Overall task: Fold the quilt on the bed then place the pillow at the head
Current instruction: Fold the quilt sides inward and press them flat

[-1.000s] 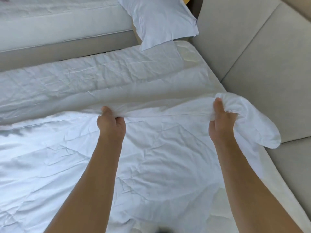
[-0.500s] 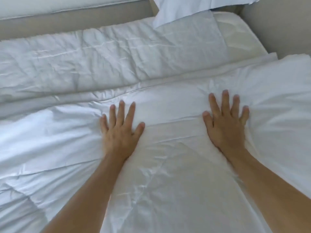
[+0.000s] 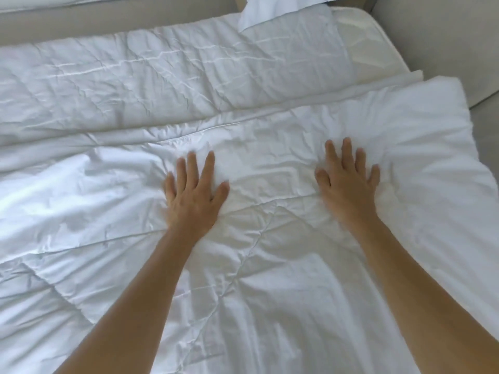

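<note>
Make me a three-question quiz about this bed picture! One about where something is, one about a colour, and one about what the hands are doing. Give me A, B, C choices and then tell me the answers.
1. Where is the pillow?
A. At the top edge of the view, beyond the quilt
B. Under the left hand
C. On the floor

2. What colour is the quilt?
A. Blue
B. White
C. Striped red

3. What are the hands doing?
A. Pinching a corner up
B. Lying flat with fingers spread
C. Holding the pillow

Answers:
1. A: the pillow pokes in at the top, its corner over the quilt's far fold.
2. B: the quilt is plain white all over.
3. B: the left hand and right hand press palm-down on the quilt, gripping nothing.
</note>
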Action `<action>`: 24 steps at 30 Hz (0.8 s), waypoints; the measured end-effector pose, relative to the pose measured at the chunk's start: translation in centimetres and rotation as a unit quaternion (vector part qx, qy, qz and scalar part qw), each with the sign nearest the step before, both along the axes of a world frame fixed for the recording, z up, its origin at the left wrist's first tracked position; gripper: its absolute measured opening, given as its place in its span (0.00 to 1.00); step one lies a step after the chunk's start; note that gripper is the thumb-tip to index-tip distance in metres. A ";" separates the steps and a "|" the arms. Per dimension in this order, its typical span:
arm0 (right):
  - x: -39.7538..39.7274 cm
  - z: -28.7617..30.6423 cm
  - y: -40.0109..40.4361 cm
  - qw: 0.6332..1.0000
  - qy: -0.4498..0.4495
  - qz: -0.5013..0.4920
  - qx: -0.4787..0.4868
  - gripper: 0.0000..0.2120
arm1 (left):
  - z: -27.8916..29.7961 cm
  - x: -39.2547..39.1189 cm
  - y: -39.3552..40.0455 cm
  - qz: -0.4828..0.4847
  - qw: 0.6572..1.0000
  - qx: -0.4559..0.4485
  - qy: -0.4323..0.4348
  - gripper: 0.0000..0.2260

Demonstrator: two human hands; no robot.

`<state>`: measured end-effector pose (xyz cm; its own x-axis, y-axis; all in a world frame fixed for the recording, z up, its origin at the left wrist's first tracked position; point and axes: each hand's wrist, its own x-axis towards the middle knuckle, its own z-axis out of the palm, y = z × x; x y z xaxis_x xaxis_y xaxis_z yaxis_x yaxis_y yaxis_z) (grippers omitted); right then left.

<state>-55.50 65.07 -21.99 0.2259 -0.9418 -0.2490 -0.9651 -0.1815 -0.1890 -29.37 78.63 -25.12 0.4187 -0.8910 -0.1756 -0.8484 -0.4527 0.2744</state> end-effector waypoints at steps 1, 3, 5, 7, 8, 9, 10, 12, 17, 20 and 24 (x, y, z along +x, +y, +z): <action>0.3 0.8 2.6 0.999 -0.031 -0.009 0.025 0.30 | 0.9 -1.6 1.7 0.004 1.000 -0.009 0.017 0.33; 0.7 1.4 9.6 0.998 -0.044 0.033 0.034 0.32 | 1.9 -5.1 7.1 -0.025 0.999 -0.014 0.018 0.33; -0.4 0.2 15.9 0.995 -0.001 0.100 0.002 0.31 | 1.4 -7.5 13.3 -0.067 0.998 0.012 -0.010 0.32; -2.7 -1.2 18.5 0.995 0.035 0.099 -0.005 0.30 | 0.0 -7.9 16.4 -0.081 0.995 0.042 -0.031 0.32; -3.6 -1.5 18.7 0.996 0.041 0.082 -0.004 0.30 | -0.5 -7.6 16.4 -0.077 0.995 0.045 -0.039 0.32; -4.3 -1.6 18.5 0.997 0.049 0.065 -0.005 0.30 | -0.5 -7.4 15.7 -0.078 0.995 0.048 -0.048 0.33; -4.7 -1.5 18.1 0.997 0.061 0.055 -0.010 0.31 | -0.2 -7.2 14.9 -0.087 0.993 0.055 -0.054 0.32; -4.6 -0.8 17.4 0.997 0.069 0.030 -0.005 0.32 | 0.9 -6.2 14.1 -0.112 0.990 0.057 -0.070 0.31; 2.8 1.4 17.9 0.994 -0.029 0.100 0.026 0.33 | 2.6 4.0 17.6 0.010 0.992 0.049 -0.119 0.31; 10.9 1.4 19.8 0.972 -0.068 0.226 0.010 0.31 | 3.9 11.6 21.3 0.145 0.981 0.070 -0.111 0.33; 21.8 0.4 23.2 0.931 -0.103 0.350 -0.003 0.30 | 5.2 18.7 27.2 0.252 0.955 0.095 -0.124 0.33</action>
<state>-33.71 88.22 -21.59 0.8274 -0.5469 -0.1274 -0.5531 -0.7547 -0.3528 -10.65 105.82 -19.93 0.8351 -0.5281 -0.1539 -0.5386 -0.8419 -0.0339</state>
